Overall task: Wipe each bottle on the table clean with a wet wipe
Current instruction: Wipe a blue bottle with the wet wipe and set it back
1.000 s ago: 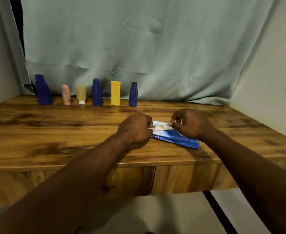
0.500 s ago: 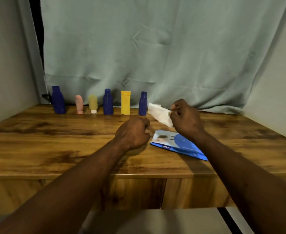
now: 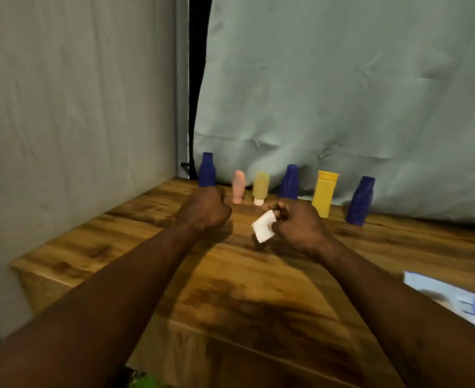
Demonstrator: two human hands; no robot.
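My right hand's (image 3: 298, 228) thumb and curled fingers pinch the upper edge of a folded white wet wipe (image 3: 263, 226), which hangs just left of the knuckles, above the wooden table (image 3: 258, 278). My left hand (image 3: 204, 210) is balled in a fist, holding nothing, a little further left. Beyond them the row of six bottles (image 3: 289, 182) stands along the far edge, and the blue wipes pack (image 3: 454, 301) lies near right.

A wooden table (image 3: 258, 278) carries six bottles upright in a row along its back edge: left blue bottle (image 3: 207, 169), pink bottle (image 3: 238, 186), olive bottle (image 3: 260, 187), middle blue bottle (image 3: 289, 182), yellow bottle (image 3: 325, 193), right blue bottle (image 3: 361, 200). A blue-and-white wipes packet (image 3: 454, 301) lies flat toward the right, well apart from them
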